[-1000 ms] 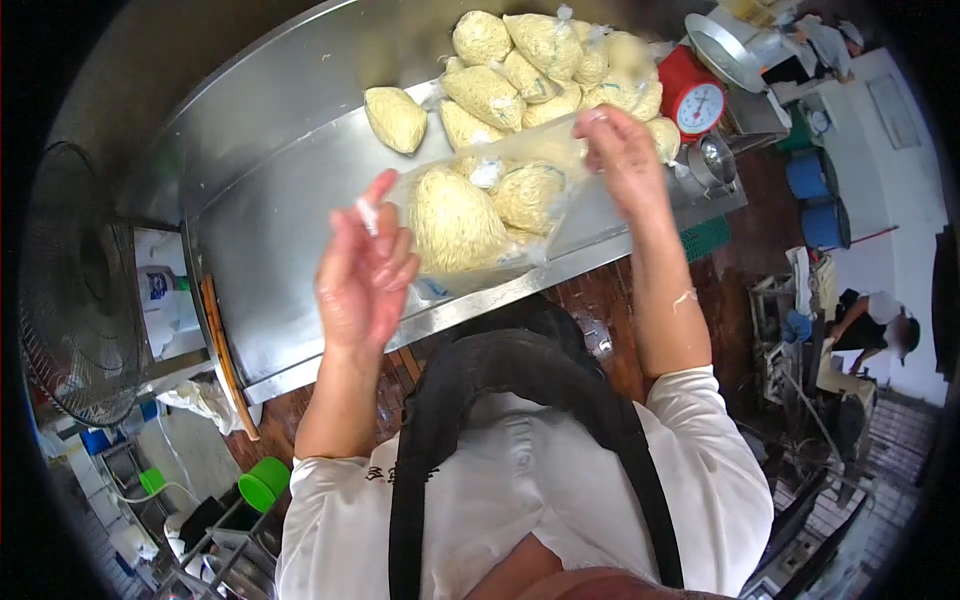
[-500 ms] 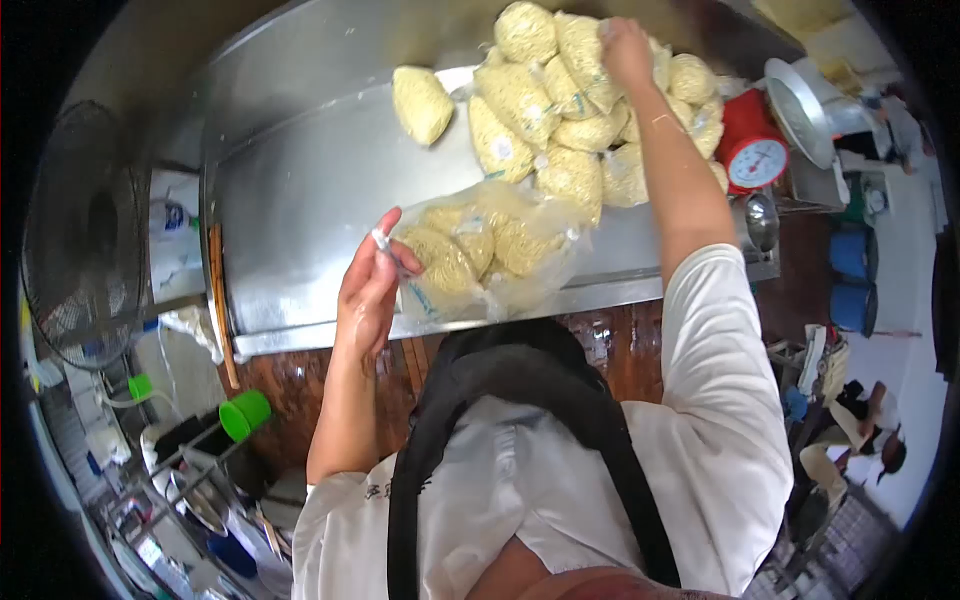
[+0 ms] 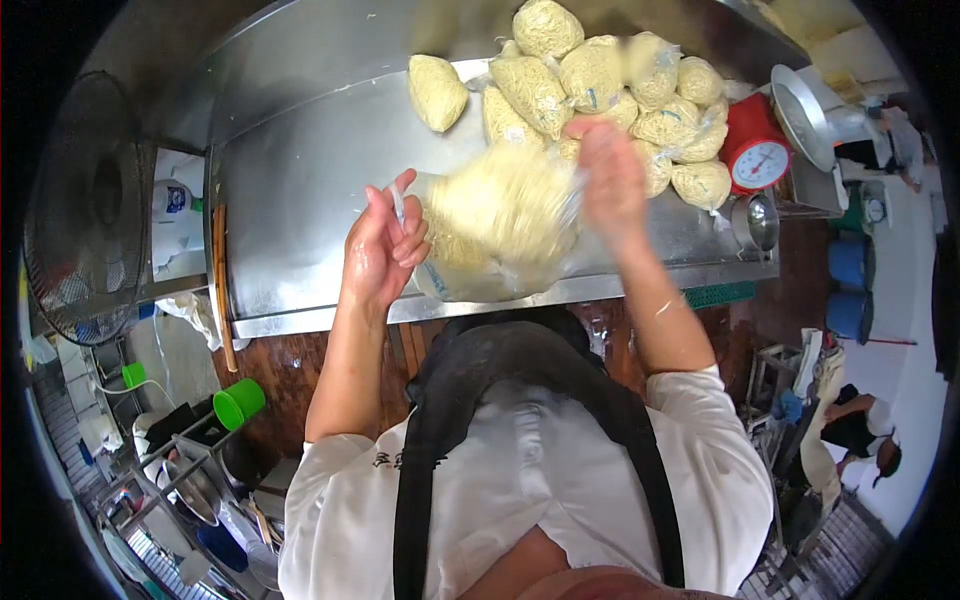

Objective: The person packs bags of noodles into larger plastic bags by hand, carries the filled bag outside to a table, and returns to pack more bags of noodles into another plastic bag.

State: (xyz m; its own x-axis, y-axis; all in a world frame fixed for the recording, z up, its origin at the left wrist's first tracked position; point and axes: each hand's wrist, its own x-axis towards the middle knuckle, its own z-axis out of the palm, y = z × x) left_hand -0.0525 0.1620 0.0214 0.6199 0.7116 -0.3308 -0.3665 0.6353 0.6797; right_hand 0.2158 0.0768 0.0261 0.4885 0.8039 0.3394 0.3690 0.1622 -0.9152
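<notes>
Noodle bag (image 3: 508, 205), blurred, shows between the hands, in front of one larger clear bag (image 3: 450, 286) near the steel table (image 3: 290, 220)'s front edge. The left hand (image 3: 385, 240) curls around a white strip (image 3: 397, 203); the right hand (image 3: 612, 185) is blurred (I cannot tell either's grip on the bags). Bare steel stretches leftward. One lone bag (image 3: 436, 93) lies beside a heap (image 3: 590, 75), overlapped past counting; one red scale (image 3: 750, 135) borders it.

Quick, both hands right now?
Left hand: partly curled, pale strip at its fingers; grip unclear.
Right hand: blurred beside a filled bag; open or closed, can't tell.
</notes>
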